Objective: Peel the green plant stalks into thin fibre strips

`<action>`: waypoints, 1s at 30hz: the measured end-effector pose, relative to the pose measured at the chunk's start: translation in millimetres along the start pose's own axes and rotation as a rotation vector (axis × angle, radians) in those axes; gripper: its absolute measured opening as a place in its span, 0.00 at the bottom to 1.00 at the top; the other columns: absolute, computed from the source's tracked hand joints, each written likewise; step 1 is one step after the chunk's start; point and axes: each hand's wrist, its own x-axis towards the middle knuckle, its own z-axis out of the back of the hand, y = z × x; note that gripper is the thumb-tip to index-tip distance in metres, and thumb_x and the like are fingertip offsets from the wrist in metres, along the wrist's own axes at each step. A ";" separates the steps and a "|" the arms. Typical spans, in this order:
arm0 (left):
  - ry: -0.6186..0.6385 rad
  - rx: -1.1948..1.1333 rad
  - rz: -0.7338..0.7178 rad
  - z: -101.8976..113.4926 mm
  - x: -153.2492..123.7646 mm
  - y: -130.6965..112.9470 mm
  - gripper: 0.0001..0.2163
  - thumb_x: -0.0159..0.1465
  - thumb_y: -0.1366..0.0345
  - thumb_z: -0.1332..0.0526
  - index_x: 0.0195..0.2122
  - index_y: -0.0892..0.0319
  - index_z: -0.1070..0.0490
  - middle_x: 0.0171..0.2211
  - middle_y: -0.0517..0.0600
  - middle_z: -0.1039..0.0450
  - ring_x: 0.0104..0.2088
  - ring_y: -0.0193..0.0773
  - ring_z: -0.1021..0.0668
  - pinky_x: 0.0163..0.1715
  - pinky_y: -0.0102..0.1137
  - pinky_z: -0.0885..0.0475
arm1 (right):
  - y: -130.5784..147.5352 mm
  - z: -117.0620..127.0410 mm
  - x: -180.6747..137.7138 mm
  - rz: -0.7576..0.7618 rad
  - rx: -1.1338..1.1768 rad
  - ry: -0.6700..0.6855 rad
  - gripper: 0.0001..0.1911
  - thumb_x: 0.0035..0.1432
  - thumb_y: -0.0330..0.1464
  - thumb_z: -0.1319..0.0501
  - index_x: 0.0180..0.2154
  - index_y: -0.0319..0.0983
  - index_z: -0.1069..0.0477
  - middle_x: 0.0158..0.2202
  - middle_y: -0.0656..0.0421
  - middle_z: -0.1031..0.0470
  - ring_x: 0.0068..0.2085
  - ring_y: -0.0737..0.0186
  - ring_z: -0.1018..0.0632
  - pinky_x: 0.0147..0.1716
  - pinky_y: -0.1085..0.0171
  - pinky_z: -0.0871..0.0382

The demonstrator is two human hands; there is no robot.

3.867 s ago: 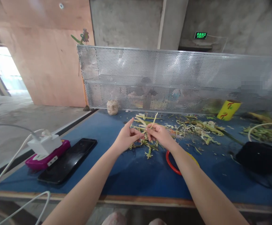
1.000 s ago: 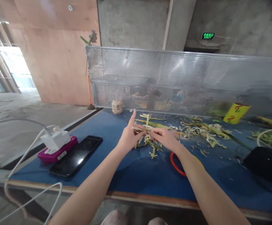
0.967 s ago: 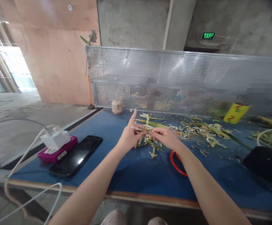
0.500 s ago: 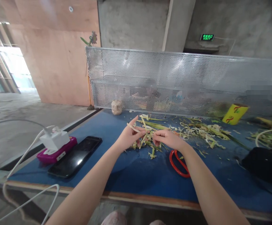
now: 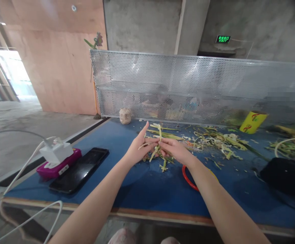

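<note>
Pale green plant strips (image 5: 160, 131) stand up between my two hands, above the middle of the blue table. My left hand (image 5: 137, 147) is closed on them, its thumb raised and a thin pale strand crossing its fingers. From the other side my right hand (image 5: 175, 149) pinches the same strips, and the fingertips of both hands meet. Where the strips join is partly hidden by fingers. Loose greenish scraps (image 5: 164, 166) lie below the hands. Red scissor-like handles (image 5: 188, 179) rest on the table, partly under my right forearm.
A black phone (image 5: 80, 171) and a magenta power block (image 5: 58, 167) with a white plug lie left. Plant shreds (image 5: 223, 140) spread across the right. A yellow packet (image 5: 253, 122), a whitish roll (image 5: 125, 116) and a perforated metal screen (image 5: 147, 74) stand behind; a black object (image 5: 284, 174) sits right.
My right hand has moved left and in against my left hand, so the fingertips now meet at the strips. Its forearm now covers more of the red handles.
</note>
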 end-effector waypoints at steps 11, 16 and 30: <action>-0.175 0.081 0.034 3.6 2.2 0.6 0.40 0.51 0.67 0.37 0.61 0.58 0.60 0.25 0.53 0.24 0.27 0.41 0.22 0.14 0.23 0.33 | 4.5 2.5 -1.5 0.066 -0.248 -0.078 0.13 0.52 0.43 0.46 0.27 0.40 0.37 0.16 0.66 0.40 0.19 0.70 0.38 0.22 0.68 0.45; -0.234 -0.024 0.092 5.1 2.6 -5.7 0.45 0.48 0.70 0.34 0.61 0.59 0.63 0.23 0.53 0.24 0.27 0.41 0.22 0.25 0.32 0.27 | 4.0 1.4 -0.2 0.050 -0.271 -0.030 0.12 0.53 0.42 0.46 0.26 0.40 0.38 0.16 0.66 0.43 0.19 0.71 0.41 0.20 0.69 0.48; -0.061 -0.083 0.157 -9.0 3.0 7.0 0.46 0.47 0.72 0.34 0.61 0.60 0.66 0.38 0.58 0.26 0.24 0.33 0.25 0.15 0.24 0.34 | 4.2 2.7 0.5 0.044 0.030 -0.063 0.12 0.55 0.38 0.48 0.40 0.40 0.41 0.16 0.68 0.43 0.19 0.71 0.41 0.20 0.69 0.47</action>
